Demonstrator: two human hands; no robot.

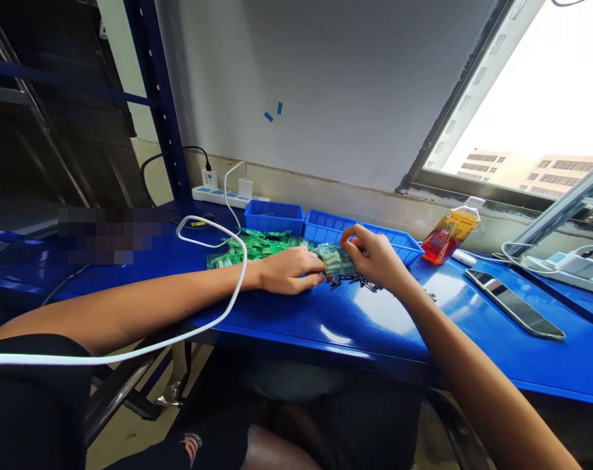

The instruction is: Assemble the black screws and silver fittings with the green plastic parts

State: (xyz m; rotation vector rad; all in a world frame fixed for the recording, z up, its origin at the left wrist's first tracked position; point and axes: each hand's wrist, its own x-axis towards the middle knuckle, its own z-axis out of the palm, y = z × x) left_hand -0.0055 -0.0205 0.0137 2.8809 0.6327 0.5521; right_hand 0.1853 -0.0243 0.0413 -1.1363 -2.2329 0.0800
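A clear, greenish plastic bag (pixel 334 259) with pale pieces inside lies between my two hands over the blue table. My left hand (pixel 292 269) is closed at the bag's left end, its fingertips curled around that edge. At the other end my right hand (pixel 374 256) pinches the bag between thumb and forefinger. A pile of green plastic packets (pixel 259 245) lies behind and to the left of my left hand. Small black screws (pixel 357 281) are scattered just in front of the bag, below my right hand.
Blue bins (pixel 275 217) line the wall. A drink bottle (pixel 451 232) and a phone (pixel 514 303) are at the right. A white cable (pixel 232 294) loops across my left forearm. A power strip (pixel 230 196) lies at the back left. Shelf posts frame the left side.
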